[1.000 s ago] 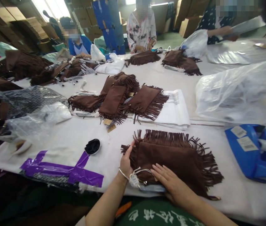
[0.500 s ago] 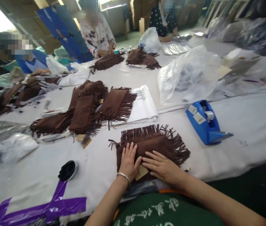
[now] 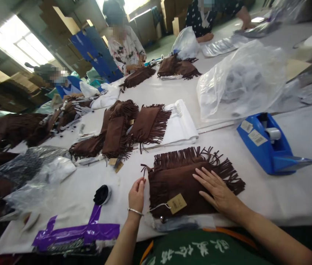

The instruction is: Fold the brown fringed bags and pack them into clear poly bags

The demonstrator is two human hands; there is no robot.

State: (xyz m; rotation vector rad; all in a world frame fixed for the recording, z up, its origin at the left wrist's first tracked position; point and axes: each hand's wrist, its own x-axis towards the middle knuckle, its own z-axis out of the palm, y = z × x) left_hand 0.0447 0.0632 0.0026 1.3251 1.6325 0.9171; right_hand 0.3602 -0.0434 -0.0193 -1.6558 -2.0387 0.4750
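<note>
A brown fringed bag (image 3: 178, 180) lies flat on the table in front of me, its fringe spread along the far and right edges. A tan paper tag (image 3: 176, 204) on a white string rests on its near left part. At the bag's left edge my left hand (image 3: 137, 197) is closed in a pinch, at what looks like a thin fringe strand hanging from the upper left corner. My right hand (image 3: 219, 191) lies open, palm down, on the right half of the bag. Clear plastic wrapping (image 3: 183, 223) shows along the near edge.
A blue tape dispenser (image 3: 271, 147) stands to the right. More brown fringed bags (image 3: 114, 136) lie beyond, beside folded white cloth (image 3: 182, 123). A large clear plastic bag (image 3: 241, 81) is behind. Purple tape (image 3: 78, 233) and a black roll (image 3: 101, 195) are at left. Several co-workers sit across.
My left hand has moved off the bag's surface to its left edge and closed in a pinch. The right hand has slid rightward, and the tag is now uncovered. The view has shifted left.
</note>
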